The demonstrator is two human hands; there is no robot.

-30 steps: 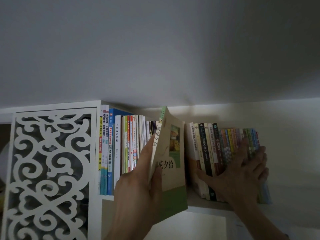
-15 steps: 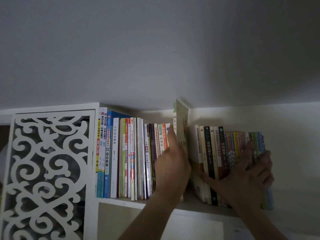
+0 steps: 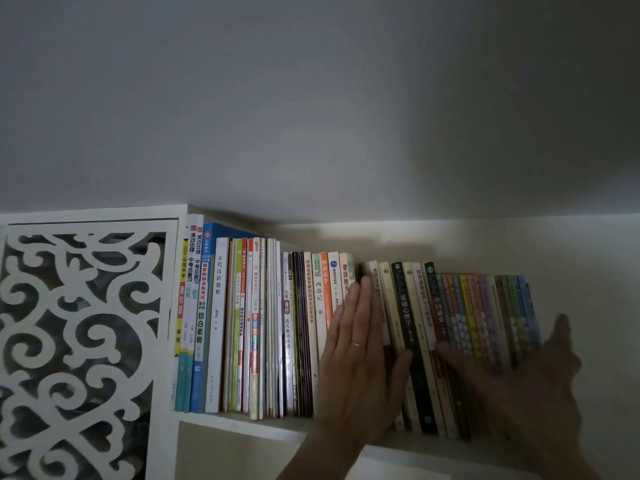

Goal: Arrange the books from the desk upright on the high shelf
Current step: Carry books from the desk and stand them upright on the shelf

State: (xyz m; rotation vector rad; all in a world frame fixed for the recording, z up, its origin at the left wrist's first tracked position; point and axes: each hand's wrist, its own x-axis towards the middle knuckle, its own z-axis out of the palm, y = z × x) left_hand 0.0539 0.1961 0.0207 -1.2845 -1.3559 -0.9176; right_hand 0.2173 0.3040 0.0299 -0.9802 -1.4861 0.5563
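Your left hand (image 3: 360,358) lies flat, fingers straight, against the books (image 3: 263,327) on the shelf (image 3: 242,422). Your right hand (image 3: 526,375), blurred, spreads open over spines further right.

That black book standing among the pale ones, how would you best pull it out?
Pinch the black book at the top of its spine, coming from the front. It stands upright, packed between neighbours, so only the spine and top edge are free.
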